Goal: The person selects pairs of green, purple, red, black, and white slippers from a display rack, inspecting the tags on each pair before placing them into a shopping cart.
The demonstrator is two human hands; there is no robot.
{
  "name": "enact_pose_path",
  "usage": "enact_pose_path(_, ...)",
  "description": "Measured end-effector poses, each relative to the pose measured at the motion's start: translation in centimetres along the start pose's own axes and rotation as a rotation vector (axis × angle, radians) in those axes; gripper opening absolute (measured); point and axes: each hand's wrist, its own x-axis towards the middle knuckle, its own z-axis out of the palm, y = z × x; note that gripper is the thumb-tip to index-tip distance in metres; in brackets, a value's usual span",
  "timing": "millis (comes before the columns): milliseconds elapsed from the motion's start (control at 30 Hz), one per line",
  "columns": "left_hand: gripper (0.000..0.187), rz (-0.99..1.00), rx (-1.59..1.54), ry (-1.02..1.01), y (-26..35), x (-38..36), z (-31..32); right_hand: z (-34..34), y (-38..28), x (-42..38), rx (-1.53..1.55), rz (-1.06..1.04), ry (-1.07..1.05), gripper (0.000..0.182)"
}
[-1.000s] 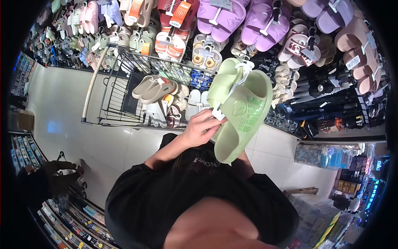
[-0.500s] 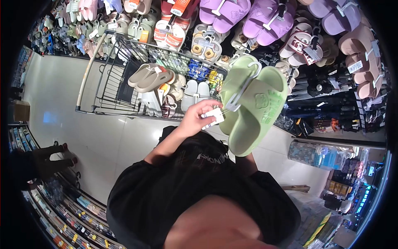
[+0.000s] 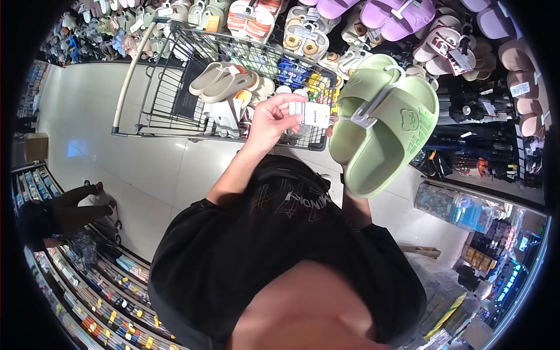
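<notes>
A pair of light green slide sandals [image 3: 388, 125], embossed with a bear and lettering, is held up in front of me, joined by a plastic hanger [image 3: 366, 111]. My left hand [image 3: 273, 119] pinches the white price tag [image 3: 315, 114] between thumb and fingers, its printed face towards me. Behind the sandals my right hand [image 3: 329, 132] supports them; only a fingertip shows beside them, and the rest is hidden. Beyond my left hand stands a wire shopping cart [image 3: 166, 114] with grey-beige clogs [image 3: 224, 83] and other footwear inside.
Slippers hang on racks along the far side, including purple slides [image 3: 399, 20] and brown slides [image 3: 519, 64]. A person [image 3: 64, 216] is at the left near shelves [image 3: 111, 291] of small packaged goods. A cardboard box [image 3: 36, 147] sits by the left aisle.
The price tag has been turned flatter towards me and raised. The sandals have shifted right and slightly up. The cart appears higher in view.
</notes>
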Motion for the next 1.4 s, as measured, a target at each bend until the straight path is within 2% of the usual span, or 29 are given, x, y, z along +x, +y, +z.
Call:
enact_pose_path(100,0.028,0.005,0.038,0.002,0.5,-0.1,-0.3,0.1,0.4,0.2,0.219,0.099,0.134,0.057)
enact_pose_path(167,0.024,0.023,0.096,-0.019,0.0,-0.4,-1.0,-0.8,0.8,0.8,0.194,0.081,0.026,0.055)
enact_pose_path(200,0.021,0.052,0.147,0.004,-0.5,-0.6,-1.4,-2.2,1.2,1.4,0.09,0.032,-0.127,0.053)
enact_pose_path(233,0.021,0.24,0.331,0.007,-0.1,-0.5,-1.4,-2.8,1.5,1.9,-0.007,-0.033,-0.274,0.051)
enact_pose_path(300,0.022,0.615,0.692,0.013,0.5,-0.4,-0.9,-4.0,1.7,2.2,-0.039,-0.074,-0.334,0.051)
enact_pose_path(433,0.022,0.884,0.863,0.052,0.6,-0.9,0.7,-3.4,1.3,1.2,0.0,-0.034,-0.23,0.051)
enact_pose_path(567,0.021,0.954,0.896,0.085,-0.1,-1.2,1.4,-3.4,0.4,0.9,0.003,-0.02,-0.192,0.051)
enact_pose_path(733,0.021,0.974,0.913,0.122,-0.6,-0.9,2.1,-3.3,-1.2,0.9,-0.012,-0.011,-0.185,0.05)
enact_pose_path(833,0.022,0.879,0.948,0.068,-0.4,-0.8,2.1,-3.0,-1.4,1.1,-0.034,-0.006,-0.19,0.05)
enact_pose_path(933,0.03,0.683,0.841,-0.063,0.7,-1.0,2.4,-2.6,-1.2,1.5,-0.044,0.001,-0.197,0.05)
enact_pose_path(1100,0.046,0.61,0.847,-0.277,0.9,-1.6,2.9,-2.1,0.9,2.1,-0.04,0.043,-0.185,0.05)
enact_pose_path(1267,0.061,0.569,0.967,-0.297,0.3,-1.6,2.3,-1.5,3.7,2.2,-0.017,0.091,-0.153,0.05)
enact_pose_path(1367,0.07,0.532,0.867,-0.207,0.6,-1.4,2.0,-1.1,4.8,2.4,-0.022,0.091,-0.141,0.05)
enact_pose_path(1400,0.069,0.455,0.859,-0.219,0.8,-1.2,1.7,-1.0,5.1,2.5,-0.024,0.09,-0.144,0.05)
